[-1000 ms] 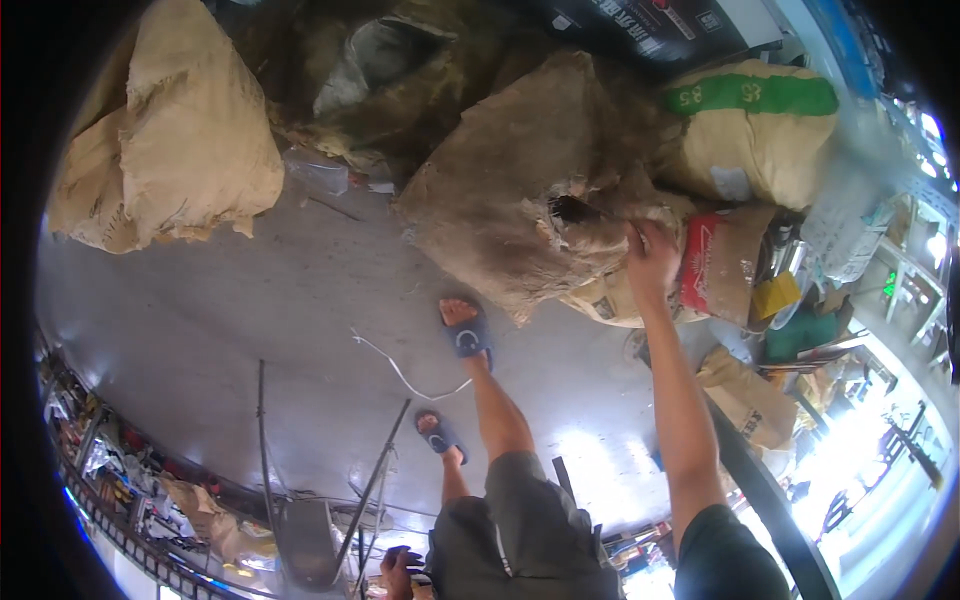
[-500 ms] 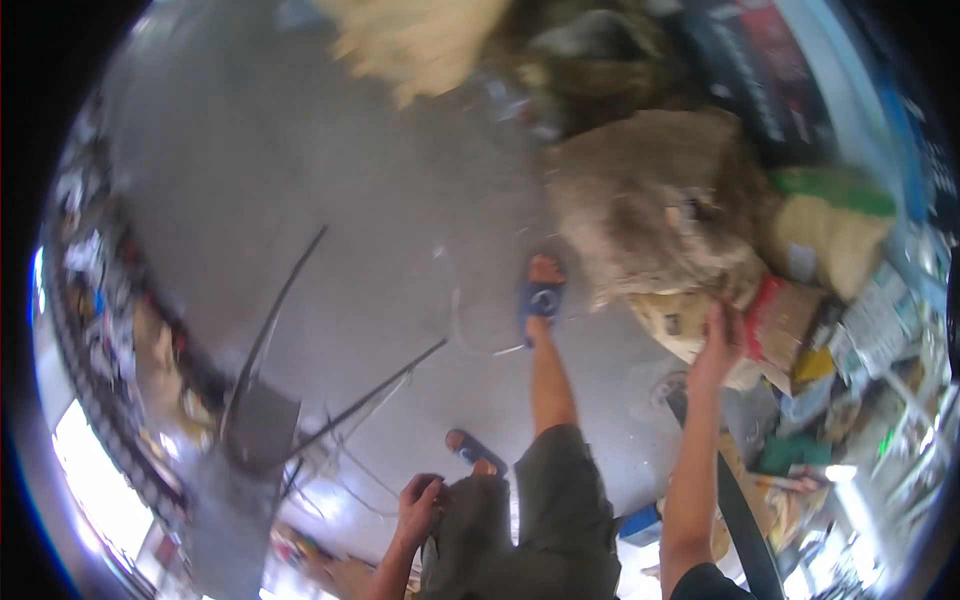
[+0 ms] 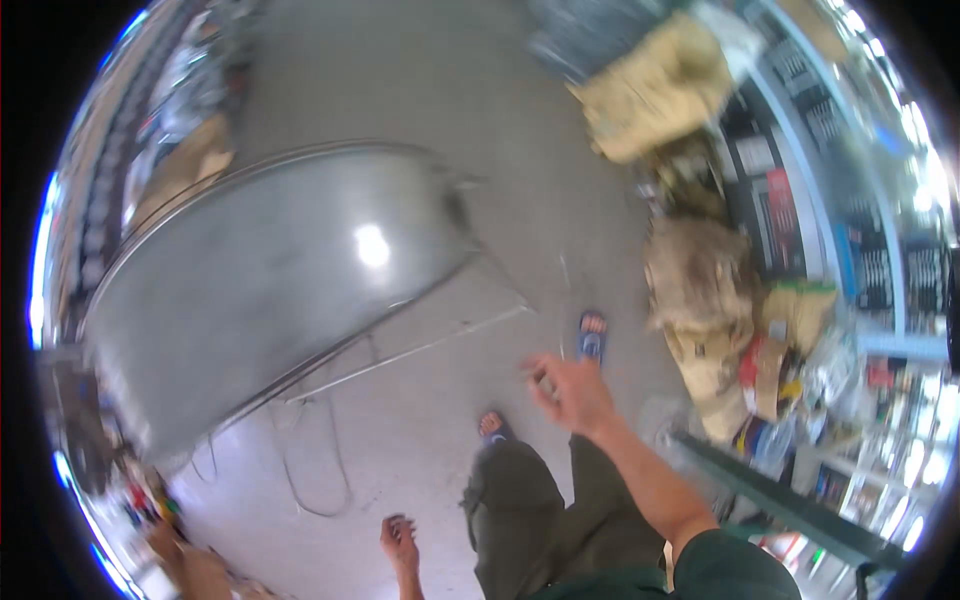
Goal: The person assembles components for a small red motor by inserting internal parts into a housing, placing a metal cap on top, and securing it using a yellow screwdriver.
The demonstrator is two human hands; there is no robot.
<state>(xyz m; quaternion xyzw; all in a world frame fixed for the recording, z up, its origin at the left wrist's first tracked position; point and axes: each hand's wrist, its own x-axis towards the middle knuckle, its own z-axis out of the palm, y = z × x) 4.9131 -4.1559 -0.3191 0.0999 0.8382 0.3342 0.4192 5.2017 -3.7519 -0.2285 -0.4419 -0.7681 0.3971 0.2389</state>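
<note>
Floor: grey and smooth; stood upon by the wearer.

Grey table: long top with rounded ends, set to the left; not touched by either hand. A thin leg bar is extended from beneath it toward the feet; a shin could be caught there if a step were taken leftward without looking down.

Dark boxes: ranged behind the sacks at the right.

Tan sack: crumpled, placed farthest along the row.

Brown sack: rested against a pale sack; could be made to slump if the pale one were dragged out.

Green bar: slanted at lower right, its end pointed toward the pale sack; could be knocked by the right leg on a turn.

Carton: red and tan, wedged beside the sacks; could be tipped if these were shifted.

Cord loop: laid on the floor by the table; a foot could be snagged in it.

Right hand: held out above the floor, fingers parted and loosely bent; nothing is seen gripped.

Left hand: hung low, fingers curled; whether anything is held cannot be told.
</note>
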